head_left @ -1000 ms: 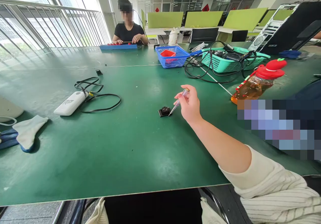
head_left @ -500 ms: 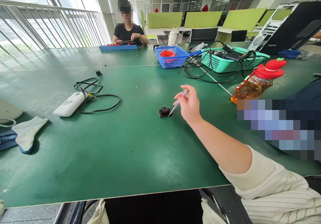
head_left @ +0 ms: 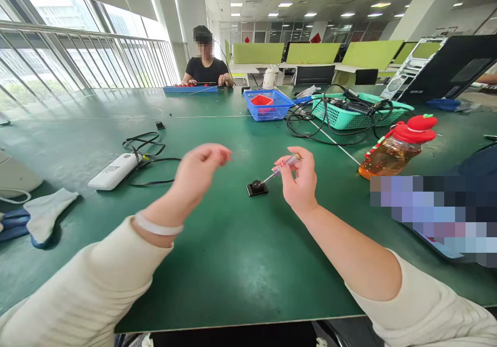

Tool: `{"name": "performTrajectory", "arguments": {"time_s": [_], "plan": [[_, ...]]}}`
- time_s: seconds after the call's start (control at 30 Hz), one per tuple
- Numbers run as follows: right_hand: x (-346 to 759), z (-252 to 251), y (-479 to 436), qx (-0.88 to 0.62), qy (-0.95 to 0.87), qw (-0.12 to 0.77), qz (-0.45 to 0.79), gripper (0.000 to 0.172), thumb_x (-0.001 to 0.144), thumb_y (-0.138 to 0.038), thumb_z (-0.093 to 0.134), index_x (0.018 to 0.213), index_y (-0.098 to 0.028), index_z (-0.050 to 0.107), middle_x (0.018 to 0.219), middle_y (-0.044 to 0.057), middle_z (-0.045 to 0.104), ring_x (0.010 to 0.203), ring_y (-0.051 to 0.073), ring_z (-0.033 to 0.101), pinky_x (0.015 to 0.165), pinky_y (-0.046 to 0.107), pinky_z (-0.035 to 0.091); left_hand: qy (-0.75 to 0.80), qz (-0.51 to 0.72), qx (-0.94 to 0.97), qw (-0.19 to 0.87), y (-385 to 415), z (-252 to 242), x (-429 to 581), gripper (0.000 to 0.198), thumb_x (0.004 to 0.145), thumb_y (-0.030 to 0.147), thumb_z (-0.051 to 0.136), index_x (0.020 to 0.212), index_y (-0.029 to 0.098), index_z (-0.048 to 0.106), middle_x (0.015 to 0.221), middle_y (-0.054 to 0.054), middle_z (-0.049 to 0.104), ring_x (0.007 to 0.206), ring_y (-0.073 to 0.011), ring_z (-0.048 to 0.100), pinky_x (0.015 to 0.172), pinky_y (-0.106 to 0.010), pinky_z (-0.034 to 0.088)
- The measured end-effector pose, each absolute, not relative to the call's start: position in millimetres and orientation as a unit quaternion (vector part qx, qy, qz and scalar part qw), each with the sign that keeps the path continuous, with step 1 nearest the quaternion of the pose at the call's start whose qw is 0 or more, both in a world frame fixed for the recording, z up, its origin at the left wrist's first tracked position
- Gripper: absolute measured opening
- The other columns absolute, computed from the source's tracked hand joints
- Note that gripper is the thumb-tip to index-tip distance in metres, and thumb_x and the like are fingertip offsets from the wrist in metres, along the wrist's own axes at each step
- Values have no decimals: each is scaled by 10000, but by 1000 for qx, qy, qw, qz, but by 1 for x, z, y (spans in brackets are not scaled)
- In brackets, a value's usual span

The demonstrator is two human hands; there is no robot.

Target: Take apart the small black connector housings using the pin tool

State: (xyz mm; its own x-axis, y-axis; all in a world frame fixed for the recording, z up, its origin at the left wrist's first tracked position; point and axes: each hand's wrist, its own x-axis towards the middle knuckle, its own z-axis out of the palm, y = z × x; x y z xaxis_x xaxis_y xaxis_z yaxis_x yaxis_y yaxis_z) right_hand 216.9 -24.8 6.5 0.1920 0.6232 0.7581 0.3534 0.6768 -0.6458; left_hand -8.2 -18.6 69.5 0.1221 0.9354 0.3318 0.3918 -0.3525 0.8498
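My left hand [head_left: 202, 165] is now coming into sight, where a moment ago only the right one was showing; it is hanging above the worktop [head_left: 217, 264], left of the black part [head_left: 257, 187] and not touching it. Its fingers are bunching loosely together, pointing right, but they are smeared by motion, so I cannot tell whether anything is pinched between them.

My right hand [head_left: 298, 181] is closing around the clear-handled screwdriver [head_left: 281, 167], thumb and fingertips pinching the handle, the shaft slanting down and left. The tip is resting on or just at the top of the black part, which is sitting flat on the worktop between my two hands. The contact is too small to make out exactly.

To the right, a blurred patch is covering whatever is lying there, and it is cutting off the near end of the red-capped bottle [head_left: 396, 147]. To the left, a white device [head_left: 112, 171] is lying beside a looped black cable [head_left: 149, 145]. At the far end, another person [head_left: 205, 70] is sitting with both hands at a blue tray.
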Motion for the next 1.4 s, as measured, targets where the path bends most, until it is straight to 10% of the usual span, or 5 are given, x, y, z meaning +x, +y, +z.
{"name": "performTrajectory", "arguments": {"time_s": [0.23,1.4], "plan": [[213,8,-27,-389,-648,649,88,201,961,-300,536,1148,-269,469,861,7,670,758,179,700,756,383,592,466,214,839,183,-13,13,30,458,803,367,728,1243,258,665,1280,-56,691,1275,-311,542,1105,-460,421],[204,11,-46,-290,-757,584,-53,348,876,-84,592,1159,-261,493,883,16,688,778,187,708,777,411,613,455,219,845,173,-2,-3,18,321,842,404,709,1126,256,717,1092,-40,737,1079,-273,608,1014,-444,469]]}}
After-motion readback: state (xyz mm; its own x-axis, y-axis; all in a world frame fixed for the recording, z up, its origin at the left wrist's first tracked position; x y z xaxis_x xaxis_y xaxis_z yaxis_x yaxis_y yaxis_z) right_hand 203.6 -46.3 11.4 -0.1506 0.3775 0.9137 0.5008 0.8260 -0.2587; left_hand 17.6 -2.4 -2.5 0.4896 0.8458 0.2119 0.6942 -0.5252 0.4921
